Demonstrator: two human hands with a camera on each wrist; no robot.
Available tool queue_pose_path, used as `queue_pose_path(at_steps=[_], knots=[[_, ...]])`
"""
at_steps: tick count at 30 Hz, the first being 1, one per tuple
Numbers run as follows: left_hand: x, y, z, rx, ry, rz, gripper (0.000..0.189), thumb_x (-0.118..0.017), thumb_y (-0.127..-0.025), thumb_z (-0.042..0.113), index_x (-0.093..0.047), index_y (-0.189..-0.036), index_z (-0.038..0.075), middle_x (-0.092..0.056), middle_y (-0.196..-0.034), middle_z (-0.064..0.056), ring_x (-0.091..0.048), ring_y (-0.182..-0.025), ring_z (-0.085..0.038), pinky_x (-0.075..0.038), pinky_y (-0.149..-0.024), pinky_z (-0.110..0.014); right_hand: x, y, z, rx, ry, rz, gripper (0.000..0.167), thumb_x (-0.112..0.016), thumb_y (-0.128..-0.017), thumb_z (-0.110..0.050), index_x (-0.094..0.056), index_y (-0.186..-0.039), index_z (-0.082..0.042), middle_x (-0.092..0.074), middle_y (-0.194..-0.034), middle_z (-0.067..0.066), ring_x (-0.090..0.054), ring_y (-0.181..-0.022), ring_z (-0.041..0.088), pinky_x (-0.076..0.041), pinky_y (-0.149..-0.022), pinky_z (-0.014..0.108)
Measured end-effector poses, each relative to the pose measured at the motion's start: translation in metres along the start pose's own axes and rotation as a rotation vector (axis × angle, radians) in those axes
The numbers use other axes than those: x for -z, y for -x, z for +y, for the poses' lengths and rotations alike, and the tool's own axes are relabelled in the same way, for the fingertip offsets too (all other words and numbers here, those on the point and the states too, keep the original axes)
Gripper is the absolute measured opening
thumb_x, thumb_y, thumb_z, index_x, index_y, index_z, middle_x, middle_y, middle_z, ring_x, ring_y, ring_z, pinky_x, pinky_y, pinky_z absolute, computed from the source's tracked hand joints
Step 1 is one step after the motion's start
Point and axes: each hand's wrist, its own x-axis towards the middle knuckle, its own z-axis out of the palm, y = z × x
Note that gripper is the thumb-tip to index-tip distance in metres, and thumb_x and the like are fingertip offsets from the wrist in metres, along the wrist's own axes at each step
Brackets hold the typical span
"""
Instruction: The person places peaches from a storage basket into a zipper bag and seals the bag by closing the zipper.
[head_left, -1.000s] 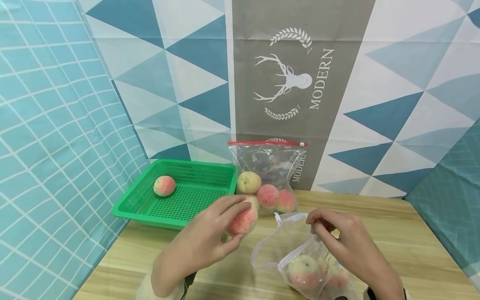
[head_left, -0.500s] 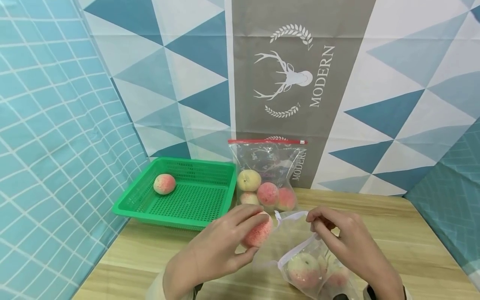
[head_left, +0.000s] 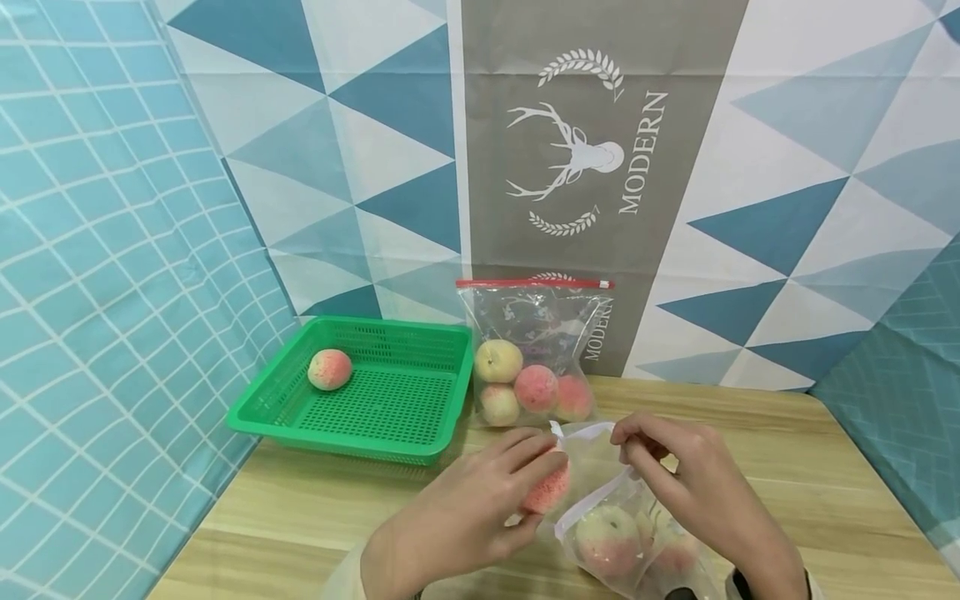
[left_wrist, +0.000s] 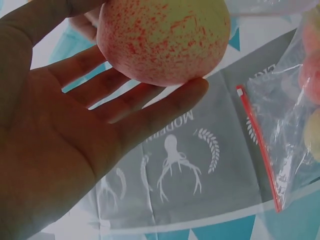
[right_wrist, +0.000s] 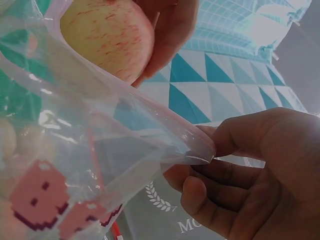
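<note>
My left hand [head_left: 480,504] holds a red-speckled peach [head_left: 547,490] with its fingers and thumb, right at the mouth of a clear plastic bag [head_left: 592,500]. The left wrist view shows the peach [left_wrist: 165,40] held near the fingertips, red speckles over yellow. Thumb and fingers of my right hand [head_left: 693,475] pinch the bag's pale rim, and the mouth gapes toward the left. Inside that bag lie peaches [head_left: 609,537], partly covered by my right hand. In the right wrist view, the bag [right_wrist: 115,145] has pink printed figures, and the held peach [right_wrist: 112,37] overlaps its rim.
A green basket [head_left: 435,457] with one peach [head_left: 330,369] stands at the back left of the wooden table [head_left: 300,517]. Beside it, a red-topped zip bag [head_left: 532,317] holding several peaches leans against the patterned backdrop [head_left: 585,250].
My left hand has moved right with the peach, from in front of the zip bag to the mouth of the open bag. The right hand has stayed in place.
</note>
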Motion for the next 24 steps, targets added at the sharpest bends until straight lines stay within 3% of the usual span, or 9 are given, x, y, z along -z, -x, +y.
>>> queue_pose_path(at_steps=[3,10,14,16,20,24], knots=[[-0.008,-0.004,0.005,-0.011,-0.054,-0.015,0.052,-0.081,-0.078,0.021,-0.061,-0.125,0.013,-0.057,-0.13,-0.002,-0.05,-0.127,-0.017,-0.048,-0.099,-0.025,0.001,0.001,0.0,-0.003,-0.003,0.001,0.032,-0.064,-0.088,0.009,-0.067,-0.091,-0.023,-0.059,-0.076,-0.022,-0.054,-0.065,-0.004,-0.048,-0.058,0.016],[-0.02,-0.008,0.011,-0.003,-0.105,-0.049,0.054,-0.083,-0.078,0.025,-0.056,-0.124,0.015,-0.054,-0.12,0.003,-0.052,-0.119,-0.013,-0.051,-0.089,-0.022,0.001,0.001,0.002,0.009,-0.023,0.004,0.032,-0.066,-0.087,0.009,-0.067,-0.091,-0.022,-0.06,-0.077,-0.02,-0.054,-0.065,-0.004,-0.046,-0.056,0.014],[-0.026,-0.01,0.012,0.028,-0.134,-0.089,0.055,-0.082,-0.078,0.027,-0.053,-0.124,0.016,-0.054,-0.117,0.003,-0.053,-0.116,-0.012,-0.053,-0.079,-0.019,0.002,0.0,0.002,0.01,-0.027,0.005,0.031,-0.067,-0.086,0.009,-0.067,-0.09,-0.022,-0.062,-0.078,-0.019,-0.054,-0.066,-0.003,-0.046,-0.056,0.015],[-0.029,-0.009,0.012,0.044,-0.14,-0.104,0.047,-0.082,-0.077,0.026,-0.055,-0.115,0.018,-0.055,-0.117,0.003,-0.054,-0.113,-0.012,-0.052,-0.073,-0.018,0.001,0.001,0.002,0.016,-0.023,0.009,0.032,-0.068,-0.085,0.009,-0.067,-0.09,-0.022,-0.062,-0.078,-0.018,-0.054,-0.066,-0.003,-0.046,-0.057,0.014],[-0.032,-0.007,0.012,0.078,-0.142,-0.139,0.036,-0.082,-0.075,0.023,-0.055,-0.099,0.021,-0.055,-0.105,0.006,-0.055,-0.099,-0.01,-0.044,-0.06,-0.014,0.001,0.001,0.003,0.028,-0.015,0.015,0.032,-0.068,-0.084,0.01,-0.068,-0.09,-0.021,-0.062,-0.079,-0.019,-0.054,-0.066,-0.004,-0.046,-0.058,0.012],[-0.034,-0.006,0.011,0.099,-0.155,-0.175,0.034,-0.082,-0.076,0.024,-0.055,-0.096,0.023,-0.053,-0.095,0.009,-0.054,-0.09,-0.009,-0.04,-0.055,-0.014,0.001,0.001,0.004,0.037,-0.02,0.019,0.032,-0.068,-0.084,0.01,-0.069,-0.091,-0.021,-0.063,-0.08,-0.018,-0.055,-0.067,-0.004,-0.046,-0.058,0.012]])
